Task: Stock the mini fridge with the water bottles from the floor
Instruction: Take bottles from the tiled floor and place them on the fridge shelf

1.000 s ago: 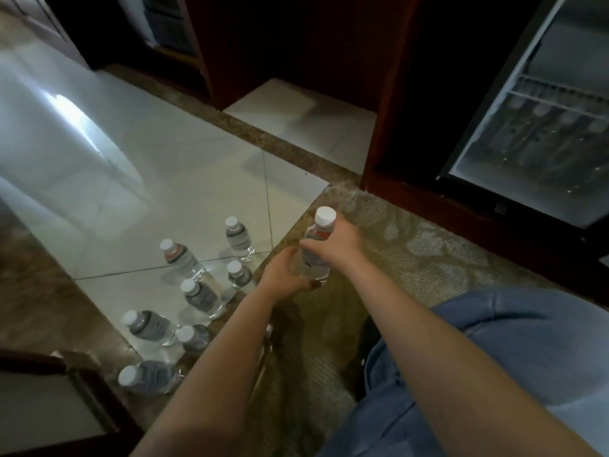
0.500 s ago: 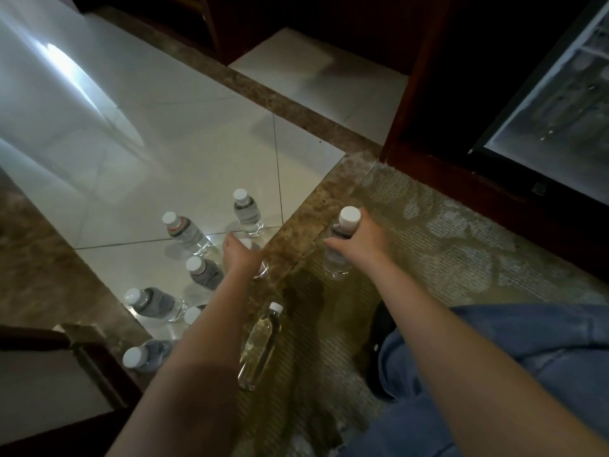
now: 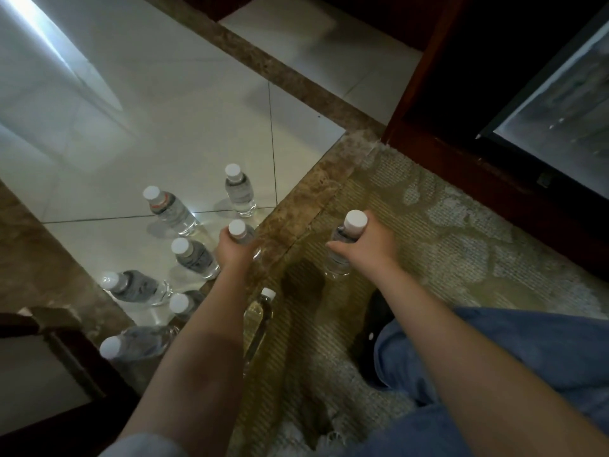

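My right hand (image 3: 372, 245) grips a clear white-capped water bottle (image 3: 342, 255) upright over the patterned rug. My left hand (image 3: 235, 250) is wrapped round another upright bottle (image 3: 238, 229) at the edge of the tiled floor. Several more bottles stand on the white tiles to the left, among them one (image 3: 239, 191) further out and one (image 3: 194, 257) beside my left wrist. A bottle (image 3: 260, 316) lies on its side on the rug under my left forearm. The mini fridge (image 3: 560, 103) is at the upper right, its inside blurred.
A dark wooden cabinet frame (image 3: 428, 103) surrounds the fridge. A brown marble strip (image 3: 296, 222) runs between tiles and rug (image 3: 445, 252). My bent knee in blue jeans (image 3: 510, 357) fills the lower right. Dark wooden furniture (image 3: 49, 341) sits at the lower left.
My left hand let go of the bottle held with the right hand, reached left and closed round a standing bottle on the tiles. The view tilted down and away from the fridge.
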The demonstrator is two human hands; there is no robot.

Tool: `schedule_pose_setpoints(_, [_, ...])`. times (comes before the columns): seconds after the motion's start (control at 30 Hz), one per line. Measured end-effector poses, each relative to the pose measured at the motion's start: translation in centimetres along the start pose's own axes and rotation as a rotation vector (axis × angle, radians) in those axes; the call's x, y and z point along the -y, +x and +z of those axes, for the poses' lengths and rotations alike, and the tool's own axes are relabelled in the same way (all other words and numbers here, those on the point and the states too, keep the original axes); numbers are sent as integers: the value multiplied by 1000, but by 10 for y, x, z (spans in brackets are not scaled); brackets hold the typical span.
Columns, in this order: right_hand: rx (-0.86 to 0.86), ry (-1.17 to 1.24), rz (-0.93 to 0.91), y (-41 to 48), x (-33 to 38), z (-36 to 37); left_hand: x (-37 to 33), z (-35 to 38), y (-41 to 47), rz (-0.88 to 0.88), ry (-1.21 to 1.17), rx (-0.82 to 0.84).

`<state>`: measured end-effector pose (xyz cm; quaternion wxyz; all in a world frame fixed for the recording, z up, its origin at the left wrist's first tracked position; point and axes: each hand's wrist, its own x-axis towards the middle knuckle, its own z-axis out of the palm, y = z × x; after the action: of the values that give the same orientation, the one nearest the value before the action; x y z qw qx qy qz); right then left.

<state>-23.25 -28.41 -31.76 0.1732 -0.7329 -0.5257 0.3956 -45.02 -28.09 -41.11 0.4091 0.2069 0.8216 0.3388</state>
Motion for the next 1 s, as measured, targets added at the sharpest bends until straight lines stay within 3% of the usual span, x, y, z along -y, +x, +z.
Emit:
schedule_pose_setpoints(0.3, [-57, 88, -16, -4, 0, -8, -13, 4, -21, 53, 124, -31])
schedule_pose_setpoints(0.5, [-138, 163, -41, -11, 6, -29, -55, 15, -53, 255, 225, 126])
schedule_pose_setpoints(1.0, [-471, 138, -143, -32, 43, -179, -199, 41, -156, 717, 301, 253])
